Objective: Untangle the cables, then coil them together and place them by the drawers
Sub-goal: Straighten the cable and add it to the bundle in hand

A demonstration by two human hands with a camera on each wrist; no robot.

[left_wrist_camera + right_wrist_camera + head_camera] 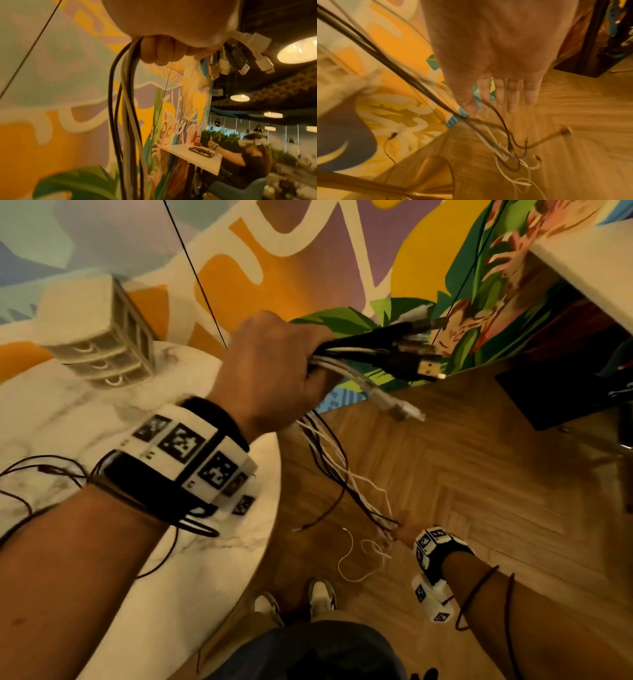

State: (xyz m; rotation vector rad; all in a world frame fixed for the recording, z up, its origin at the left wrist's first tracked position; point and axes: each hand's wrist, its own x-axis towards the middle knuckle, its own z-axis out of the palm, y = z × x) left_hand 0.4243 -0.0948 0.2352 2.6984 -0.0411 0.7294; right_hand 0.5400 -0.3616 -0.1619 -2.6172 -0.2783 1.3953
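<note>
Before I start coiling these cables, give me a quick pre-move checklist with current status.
1. Left hand grips the cables near the plug ends: ok.
2. Plug ends gathered together: ok.
3. Right hand holding the strands: cannot tell; fingers straight, strands by the thumb.
4. Loose ends untangled: not ok, crossed and looped low over the floor.
5. Drawers on the table, in view: ok.

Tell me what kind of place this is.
Probably a shared office or café-style lounge: a painted mural covers the wall, round ceiling lights hang over a wall-mounted counter where another person sits, and the floor is herringbone wood.
</note>
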